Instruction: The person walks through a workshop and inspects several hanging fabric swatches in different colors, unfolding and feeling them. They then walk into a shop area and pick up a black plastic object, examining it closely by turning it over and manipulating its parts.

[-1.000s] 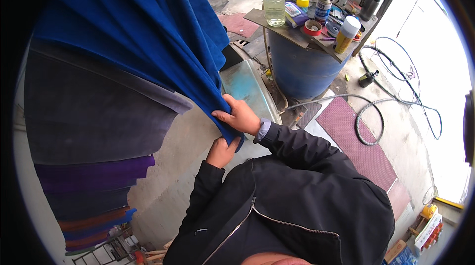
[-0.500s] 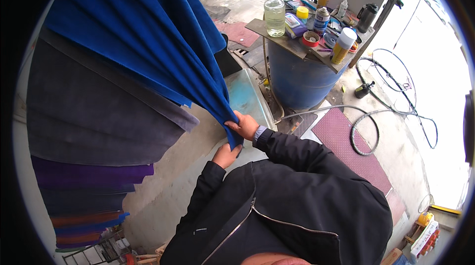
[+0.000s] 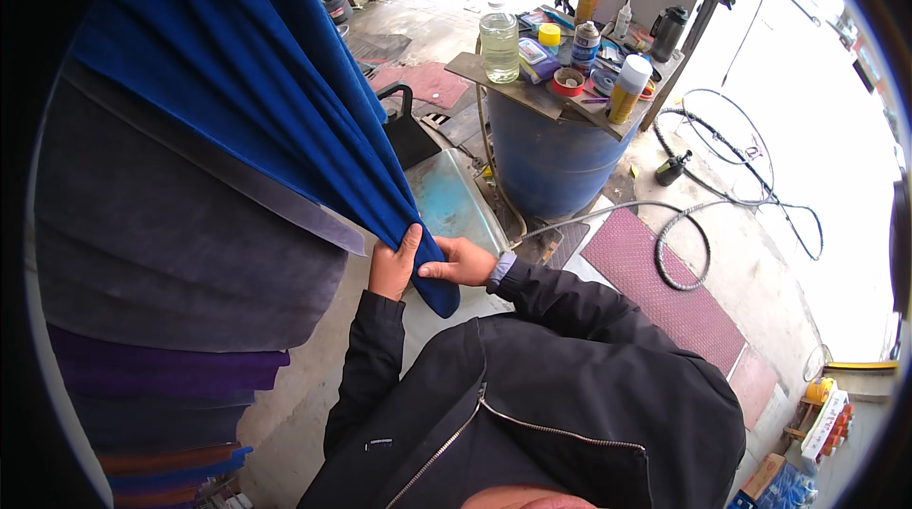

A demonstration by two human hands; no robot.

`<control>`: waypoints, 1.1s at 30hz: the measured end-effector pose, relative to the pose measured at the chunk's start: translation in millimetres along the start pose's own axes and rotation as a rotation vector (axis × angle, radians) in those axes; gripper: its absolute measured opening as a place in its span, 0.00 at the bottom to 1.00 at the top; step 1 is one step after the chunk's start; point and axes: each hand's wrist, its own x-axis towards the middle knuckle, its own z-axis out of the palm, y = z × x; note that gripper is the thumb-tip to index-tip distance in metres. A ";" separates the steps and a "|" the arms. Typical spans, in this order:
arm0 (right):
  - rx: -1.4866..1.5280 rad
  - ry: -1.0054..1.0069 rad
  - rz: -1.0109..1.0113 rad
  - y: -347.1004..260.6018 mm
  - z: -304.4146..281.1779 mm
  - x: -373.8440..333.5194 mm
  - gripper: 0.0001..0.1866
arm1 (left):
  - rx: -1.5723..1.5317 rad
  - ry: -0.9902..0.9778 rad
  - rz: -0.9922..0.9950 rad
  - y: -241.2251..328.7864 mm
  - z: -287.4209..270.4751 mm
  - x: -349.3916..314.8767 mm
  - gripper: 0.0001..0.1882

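Note:
A large blue cloth hangs down from the upper left, drawn together into long folds toward its lower end. My left hand grips the bunched folds from the left side, thumb on top. Just to its right, my right hand closes round the same gathered part. A rounded blue end sticks out below both hands. Beside the blue cloth hangs a grey cloth, with a purple cloth lower down; neither is touched by my hands.
A blue barrel ahead carries a board with a bottle of pale liquid, spray cans and tape. Right of it, a black hose coils over a red mat. A translucent bin stands beyond my hands.
My left hand has moved up and left along the blue cloth, level with the right hand. The cloth's lower end now hangs free, and the view has shifted slightly.

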 end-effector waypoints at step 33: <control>0.194 0.073 -0.001 -70.0 -8.1 60.9 0.52 | -0.343 0.045 0.052 56.2 -52.5 -60.6 0.43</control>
